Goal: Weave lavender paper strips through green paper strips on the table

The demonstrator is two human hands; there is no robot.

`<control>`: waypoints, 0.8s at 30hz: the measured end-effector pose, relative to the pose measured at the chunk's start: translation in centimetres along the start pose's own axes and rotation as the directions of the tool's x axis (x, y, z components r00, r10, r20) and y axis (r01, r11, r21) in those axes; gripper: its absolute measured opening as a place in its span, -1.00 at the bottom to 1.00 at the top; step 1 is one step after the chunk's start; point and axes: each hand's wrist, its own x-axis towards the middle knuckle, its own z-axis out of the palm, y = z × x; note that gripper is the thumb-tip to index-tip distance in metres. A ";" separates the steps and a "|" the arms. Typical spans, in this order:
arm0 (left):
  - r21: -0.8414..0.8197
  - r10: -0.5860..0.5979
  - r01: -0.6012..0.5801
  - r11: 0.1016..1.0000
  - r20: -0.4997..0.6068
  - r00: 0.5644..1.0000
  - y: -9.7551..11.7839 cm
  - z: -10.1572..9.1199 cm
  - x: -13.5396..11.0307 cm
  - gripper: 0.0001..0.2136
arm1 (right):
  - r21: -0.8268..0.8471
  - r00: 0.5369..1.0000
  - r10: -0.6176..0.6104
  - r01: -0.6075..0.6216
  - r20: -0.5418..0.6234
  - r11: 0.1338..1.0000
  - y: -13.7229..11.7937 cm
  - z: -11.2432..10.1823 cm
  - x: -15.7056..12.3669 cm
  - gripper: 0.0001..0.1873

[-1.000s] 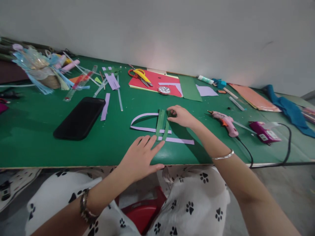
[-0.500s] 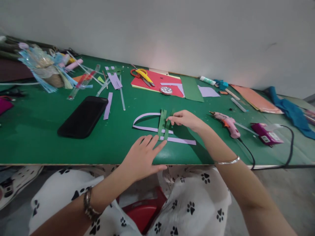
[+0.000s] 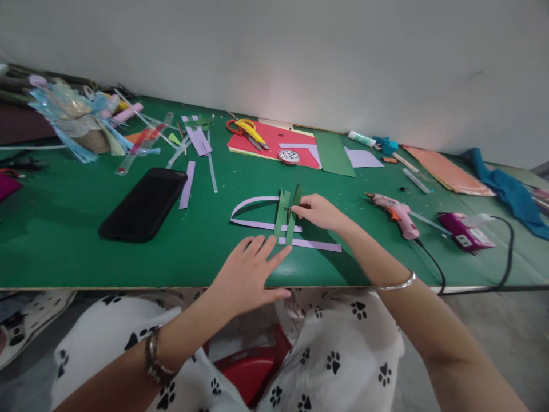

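In the head view, purple paper strips lie crossed with green ones near the table's front edge. One purple strip point(image 3: 254, 224) bends into a curved loop on the left; a straight purple strip point(image 3: 319, 245) runs out to the right. Beside an upright green strip point(image 3: 280, 214) stands a second green paper strip point(image 3: 290, 230), pinched near its upper part by the thumb and fingers of my right hand point(image 3: 317, 212). My left hand point(image 3: 253, 272) is open, fingers spread, its fingertips at the lower ends of the green strips.
A black phone point(image 3: 143, 205) lies to the left. Scissors point(image 3: 249, 133) rest on red paper point(image 3: 291, 137) behind the strips. On the right are a pink glue gun point(image 3: 397, 214) and a purple power adapter point(image 3: 463, 232), both with cables. A straw bundle point(image 3: 86, 123) stands far left.
My right hand has shifted slightly, and its fingers now pinch the right green strip, whose top end shows more upright. My left hand stays in place.
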 end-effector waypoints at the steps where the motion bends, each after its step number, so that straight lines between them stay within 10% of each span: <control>1: 0.002 0.001 -0.001 1.000 0.001 1.000 0.0 0.0 0.0 -0.37 | -0.010 1.000 0.002 -0.002 -0.007 1.000 0.0 0.1 0.1 -0.70; 11: 0.005 0.009 -0.009 1.000 0.009 1.000 -0.5 -0.4 -0.1 -0.35 | 0.017 0.988 0.005 -0.003 -0.152 1.000 1.0 1.2 1.0 -0.93; 19: -0.051 0.043 -0.042 0.998 0.017 0.999 -1.9 -0.7 -0.5 -0.45 | 0.009 0.910 -0.079 0.091 -0.408 0.996 0.5 1.3 -1.0 -0.65; 24: -0.035 0.055 -0.053 0.998 0.050 0.997 -2.4 -0.8 -0.7 -0.45 | -0.092 0.895 -0.438 0.431 -0.079 0.897 -0.9 2.2 -4.5 -0.82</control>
